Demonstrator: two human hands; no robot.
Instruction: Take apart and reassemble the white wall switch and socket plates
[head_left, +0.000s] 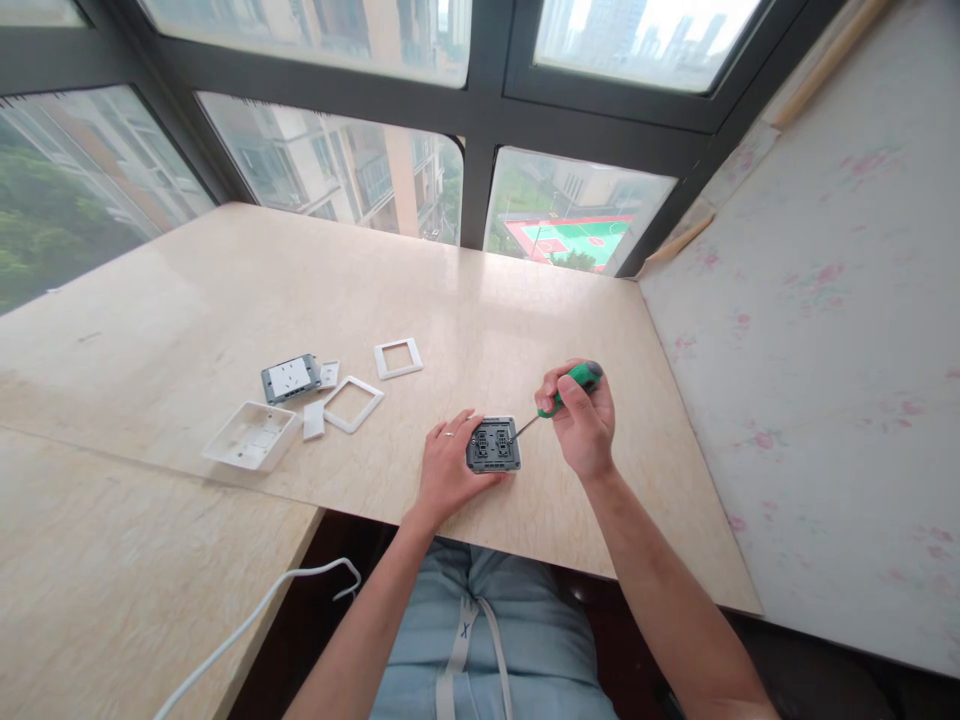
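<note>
A dark grey wall switch module [493, 450] sits on a white box on the stone counter, close to its front edge. My left hand [454, 460] grips the left side of the module, fingers at the far edge and thumb along the near edge. My right hand [581, 420] is closed around the green and black handle of a screwdriver [587, 376]. Its thin shaft slants down to the left, and the tip meets the right part of the module. Whether the tip sits in a screw is too small to tell.
Left on the counter [225, 280] lie a socket module [291, 378], a white back box [251, 436], two white frames [354, 404] and small white covers [313, 420]. A white cable [247, 620] crosses the lower left. Windows stand behind; a papered wall [817, 350] bounds the right.
</note>
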